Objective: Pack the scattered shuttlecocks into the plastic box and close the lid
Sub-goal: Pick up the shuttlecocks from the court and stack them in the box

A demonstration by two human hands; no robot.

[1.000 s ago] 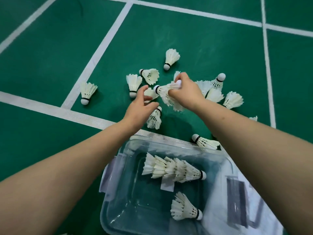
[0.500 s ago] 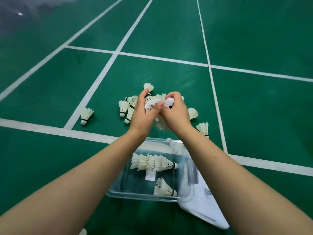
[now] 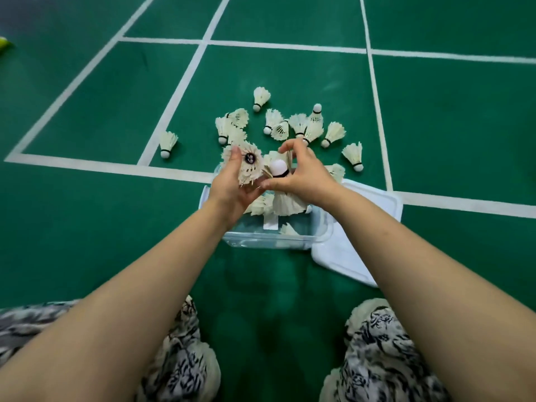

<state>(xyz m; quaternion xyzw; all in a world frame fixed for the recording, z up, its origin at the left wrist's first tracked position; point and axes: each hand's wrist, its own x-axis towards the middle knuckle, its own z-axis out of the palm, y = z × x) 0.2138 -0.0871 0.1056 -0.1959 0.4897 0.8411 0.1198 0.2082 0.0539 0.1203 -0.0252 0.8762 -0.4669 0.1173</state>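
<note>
My left hand [image 3: 232, 184] grips a white feather shuttlecock [image 3: 247, 166], its open feather end turned toward me. My right hand [image 3: 301, 175] holds another shuttlecock [image 3: 279, 169] by the feathers, cork end up. Both hands hover above the far edge of the clear plastic box [image 3: 269, 242], which holds a row of nested shuttlecocks [image 3: 278, 203]. The white lid [image 3: 348, 256] lies beside the box on its right. Several loose shuttlecocks [image 3: 304, 126] lie scattered on the floor beyond the box; one lone shuttlecock [image 3: 167, 142] sits apart at the left.
The floor is a green court [image 3: 290, 82] with white lines. My knees in patterned trousers [image 3: 383, 349] show at the bottom. A yellow-green object [image 3: 4, 43] pokes in at the far left edge.
The view has tilted down and my knees now show. Both hands have come back from the pile to above the box, each holding a shuttlecock and now slightly apart.
</note>
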